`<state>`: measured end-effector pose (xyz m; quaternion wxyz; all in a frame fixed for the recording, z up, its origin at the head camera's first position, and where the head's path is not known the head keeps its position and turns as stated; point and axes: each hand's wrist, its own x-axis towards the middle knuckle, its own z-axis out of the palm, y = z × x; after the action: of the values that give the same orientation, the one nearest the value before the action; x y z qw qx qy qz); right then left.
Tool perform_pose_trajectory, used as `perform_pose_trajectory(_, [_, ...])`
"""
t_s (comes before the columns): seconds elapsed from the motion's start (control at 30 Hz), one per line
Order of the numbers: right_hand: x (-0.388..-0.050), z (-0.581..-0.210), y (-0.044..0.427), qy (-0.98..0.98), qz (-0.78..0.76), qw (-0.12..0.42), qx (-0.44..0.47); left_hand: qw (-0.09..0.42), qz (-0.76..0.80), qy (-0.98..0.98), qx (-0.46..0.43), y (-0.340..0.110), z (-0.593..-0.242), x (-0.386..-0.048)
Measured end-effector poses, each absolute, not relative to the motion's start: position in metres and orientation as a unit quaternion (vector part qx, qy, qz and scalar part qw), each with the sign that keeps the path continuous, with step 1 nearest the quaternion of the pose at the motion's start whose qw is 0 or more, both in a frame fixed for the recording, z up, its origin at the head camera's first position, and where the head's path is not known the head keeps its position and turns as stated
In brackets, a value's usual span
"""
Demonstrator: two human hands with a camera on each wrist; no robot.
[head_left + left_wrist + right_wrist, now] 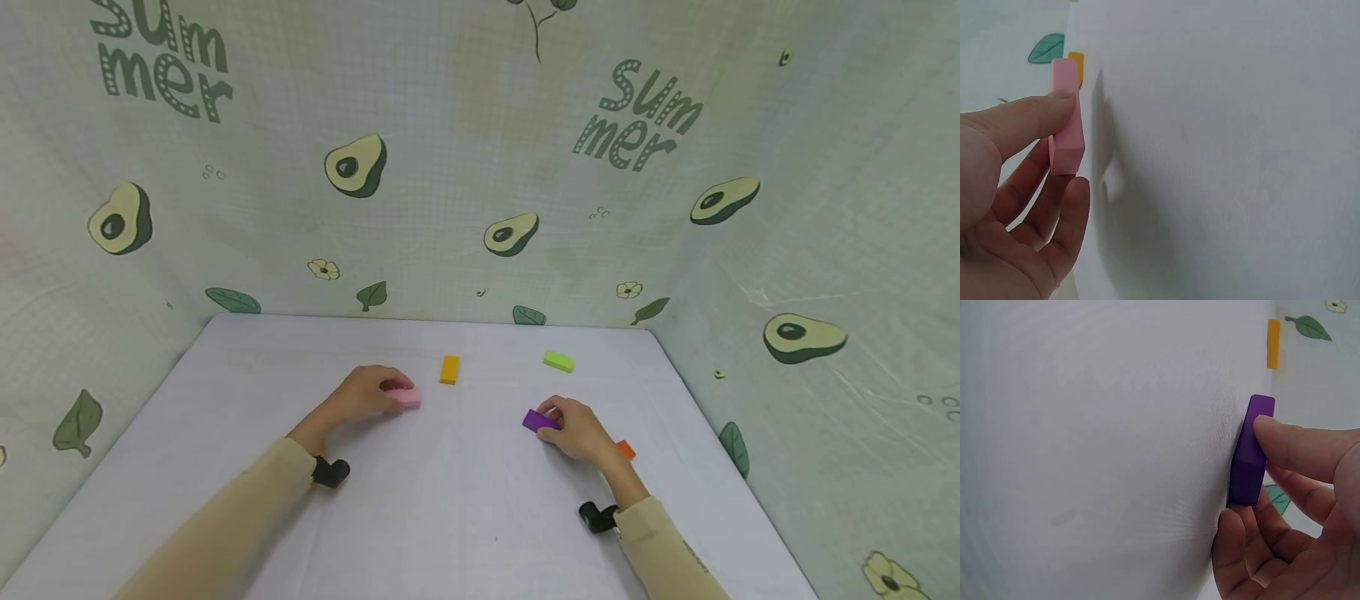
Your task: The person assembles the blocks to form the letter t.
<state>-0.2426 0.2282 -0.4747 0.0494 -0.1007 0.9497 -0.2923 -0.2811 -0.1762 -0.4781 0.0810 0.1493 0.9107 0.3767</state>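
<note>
Pink block (pixel 407 397) left of purple block (pixel 537 421)

1. A screened-off tabletop booth, seemingly a recording set-up; what kind of room or building surrounds it cannot be told.
2. Pale green, thin printed fabric sheets (pixel 420 100) rise behind and on both sides, closing off the view.
3. Their homely print shows halved green avocados (pixel 356 167), dark green leaves (pixel 733 450) and dotted grey-green "summer" lettering (pixel 626 143).
4. A broad, flat table covered in white cloth (pixel 450 517) lies between them.
5. Two small black wrist-worn cameras (pixel 330 472) suit recording.
</note>
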Motion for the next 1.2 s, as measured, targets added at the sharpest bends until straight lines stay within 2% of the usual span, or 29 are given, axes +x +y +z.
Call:
perform_pose_trajectory(0.77, [-0.241,-0.475,0.228,0.950,-0.293,0.050,-0.096,0.077,0.377,0.902,0.194,-0.119,-0.483,-0.276])
perform_pose_trajectory(1.2, [-0.241,-0.474,0.229,0.946,-0.304,0.048,-0.100,0.084,0.374,0.906,0.178,-0.106,-0.486,-0.273])
